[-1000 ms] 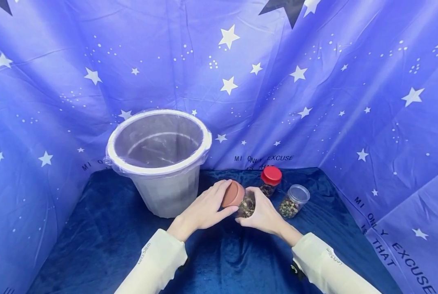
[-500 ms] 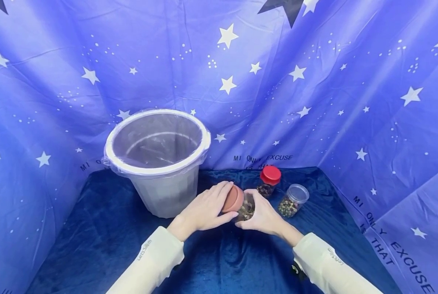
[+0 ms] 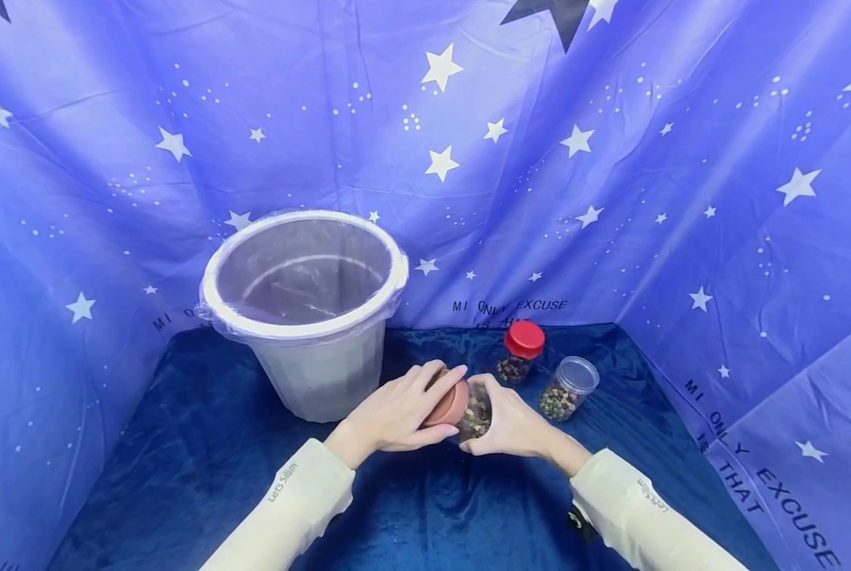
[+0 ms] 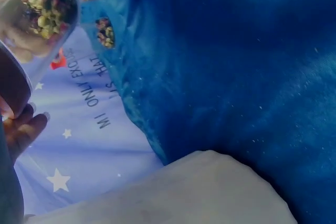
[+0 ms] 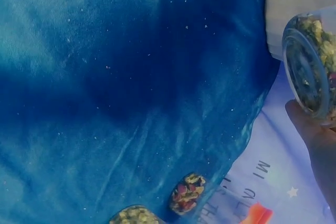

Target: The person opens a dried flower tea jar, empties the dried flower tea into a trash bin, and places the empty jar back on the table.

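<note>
A clear jar (image 3: 477,414) of dried flower-like pieces is held tilted above the blue cloth, its brown-orange lid (image 3: 450,406) toward the left. My left hand (image 3: 395,412) grips that lid, with fingers over the top and thumb below. Around the jar's body curls my right hand (image 3: 516,420). The left wrist view shows the jar (image 4: 50,6) close up at the upper left corner. At the right edge of the right wrist view, the jar's base (image 5: 304,72) faces the camera. Whether the lid has parted from the jar, I cannot tell.
Behind my right hand stands a jar with a red lid (image 3: 524,339) and dark dried contents. To its right is a clear-lidded jar (image 3: 561,403) of greenish pieces. A white bucket (image 3: 318,381) lined with clear plastic stands left on the blue cloth (image 3: 425,507). Starry curtains surround the cloth.
The fingers of my left hand have shifted across the lid, turning over its top. Lid and jar have moved slightly down and left with both hands.
</note>
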The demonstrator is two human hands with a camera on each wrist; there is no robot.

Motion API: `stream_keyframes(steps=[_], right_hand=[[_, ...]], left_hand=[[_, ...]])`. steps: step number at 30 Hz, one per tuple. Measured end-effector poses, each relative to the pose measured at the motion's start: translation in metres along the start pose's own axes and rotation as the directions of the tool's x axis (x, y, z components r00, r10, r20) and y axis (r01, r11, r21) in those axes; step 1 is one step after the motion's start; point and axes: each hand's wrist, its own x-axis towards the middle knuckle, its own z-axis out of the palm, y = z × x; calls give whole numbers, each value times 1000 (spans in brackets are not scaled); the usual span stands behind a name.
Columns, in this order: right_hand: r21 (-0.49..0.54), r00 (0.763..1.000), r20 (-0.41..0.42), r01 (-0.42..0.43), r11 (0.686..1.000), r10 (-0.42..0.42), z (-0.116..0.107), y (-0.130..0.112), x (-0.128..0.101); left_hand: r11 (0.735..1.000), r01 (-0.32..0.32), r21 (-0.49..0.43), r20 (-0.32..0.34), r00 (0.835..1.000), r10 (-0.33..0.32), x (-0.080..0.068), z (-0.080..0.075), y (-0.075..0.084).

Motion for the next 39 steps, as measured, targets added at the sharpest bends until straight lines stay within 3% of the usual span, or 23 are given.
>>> stream_keyframes(steps=[4,11,14,21,26,28,31,34,39], right_hand=[[2,998,49,29,1000,-29,0,-1,0],[-59,989,71,134,989,-130,5,-5,0],[-91,985,31,173,981,-171,8,-8,0],[-141,986,-50,151,978,-160,9,-9,0],[-119,986,-65,146,982,-155,9,-7,-1],[-116,986,-74,140,983,-149,8,-6,-1],[-141,983,-116,122,982,-139,7,-4,1],[-162,980,-152,105,981,-130,5,-3,3],[-149,982,-143,100,984,-121,1,-3,5]], left_hand=[[999,-35,35,-2,999,35,-1,4,-3],[984,-103,147,-106,987,119,0,11,-5],[983,-92,158,-116,987,111,1,11,-5],[981,-53,185,-137,987,80,7,9,0],[980,-34,194,-153,986,64,12,9,5],[986,9,166,-154,988,17,14,10,8],[986,138,98,-146,982,-123,17,12,14],[961,274,41,-132,955,-267,21,13,20],[923,384,-5,-72,921,-383,26,9,25]])
